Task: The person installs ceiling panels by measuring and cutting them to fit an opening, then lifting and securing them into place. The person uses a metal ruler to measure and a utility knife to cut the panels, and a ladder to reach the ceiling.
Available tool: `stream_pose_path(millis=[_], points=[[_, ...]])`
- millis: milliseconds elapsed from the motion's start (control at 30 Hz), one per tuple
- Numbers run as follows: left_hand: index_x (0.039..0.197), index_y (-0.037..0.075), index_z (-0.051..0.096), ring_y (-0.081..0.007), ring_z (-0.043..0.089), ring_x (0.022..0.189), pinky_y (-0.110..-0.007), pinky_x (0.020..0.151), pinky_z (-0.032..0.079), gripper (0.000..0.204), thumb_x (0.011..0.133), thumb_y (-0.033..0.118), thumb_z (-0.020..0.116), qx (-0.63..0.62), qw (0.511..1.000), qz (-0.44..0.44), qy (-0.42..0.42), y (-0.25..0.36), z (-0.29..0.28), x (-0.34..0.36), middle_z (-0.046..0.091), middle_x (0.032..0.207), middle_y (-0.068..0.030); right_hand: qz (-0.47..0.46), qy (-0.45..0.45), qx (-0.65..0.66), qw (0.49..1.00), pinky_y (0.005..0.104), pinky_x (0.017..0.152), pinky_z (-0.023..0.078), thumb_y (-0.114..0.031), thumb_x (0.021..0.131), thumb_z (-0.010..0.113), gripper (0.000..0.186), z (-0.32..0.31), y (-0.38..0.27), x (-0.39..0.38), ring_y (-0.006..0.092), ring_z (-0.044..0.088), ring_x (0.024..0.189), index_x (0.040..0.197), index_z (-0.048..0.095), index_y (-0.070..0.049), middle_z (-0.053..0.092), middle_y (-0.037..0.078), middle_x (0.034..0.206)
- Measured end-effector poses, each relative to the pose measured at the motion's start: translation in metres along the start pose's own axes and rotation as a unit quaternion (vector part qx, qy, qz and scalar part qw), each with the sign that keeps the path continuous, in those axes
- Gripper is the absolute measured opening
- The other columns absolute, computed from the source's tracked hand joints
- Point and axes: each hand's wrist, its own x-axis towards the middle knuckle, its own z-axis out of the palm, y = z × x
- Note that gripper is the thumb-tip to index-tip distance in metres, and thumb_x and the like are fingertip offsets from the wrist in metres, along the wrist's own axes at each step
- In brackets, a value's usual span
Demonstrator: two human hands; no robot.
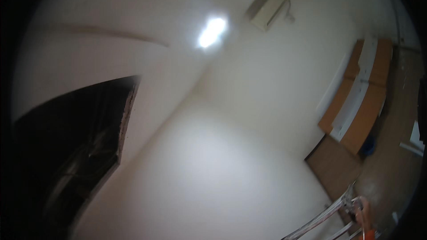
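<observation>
At the lower right, my right hand [365,212], with an orange sleeve behind it, is closed at the top joint of a light, stained metal stepladder [318,220]. Its fingers are small and partly blurred. From that joint the ladder's rails slant down toward the lower edge, where they leave the picture. My left hand is out of view.
The room appears strongly tilted. Pale walls surround a dark window opening [84,138] on the left. A lit lamp [212,32] and a wall air conditioner [269,10] are high up. Orange-and-white cabinets [356,93] stand on the brown floor [393,169], beside a blue object [368,145].
</observation>
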Motion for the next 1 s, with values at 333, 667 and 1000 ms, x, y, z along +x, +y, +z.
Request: stream_pose_path(millis=[333, 667, 1000], points=[[0.123, 0.007, 0.066, -0.0434, 0.068, 0.098, -0.05, 0.087, 0.056, 0.055, 0.083, 0.045, 0.072, 0.025, 0.996, 0.024, 0.088, 0.043, -0.026, 0.019, 0.07, 0.102, -0.0254, -0.058, -0.011, -0.069, 0.996, 0.0429, 0.064, 0.044, -0.022, 0.092, 0.068, 0.023, -0.012, 0.02, 0.037, 0.0321, 0.055, 0.069, 0.095, 0.059, -0.001, 0.06, 0.013, 0.085], [0.122, 0.009, 0.068, -0.042, 0.069, 0.097, -0.05, 0.086, 0.056, 0.052, 0.081, 0.04, 0.073, 0.084, 0.981, 0.015, 0.174, 0.035, -0.015, 0.004, 0.071, 0.102, -0.024, -0.157, -0.016, -0.085, 0.984, 0.0447, 0.067, 0.046, -0.023, 0.093, 0.067, 0.024, -0.005, 0.092, 0.047, 0.0339, 0.058, 0.072, 0.101, 0.061, -0.001, 0.063, 0.014, 0.086], [0.12, 0.011, 0.069, -0.0406, 0.069, 0.097, -0.051, 0.085, 0.057, 0.049, 0.078, 0.036, 0.074, 0.133, 0.964, -0.016, 0.231, 0.01, 0.044, -0.019, 0.071, 0.102, -0.0226, -0.253, 0.009, -0.06, 0.966, 0.0465, 0.069, 0.047, -0.024, 0.094, 0.066, 0.026, 0.008, 0.178, 0.018, 0.0358, 0.061, 0.074, 0.107, 0.062, -0.001, 0.065, 0.015, 0.088]])
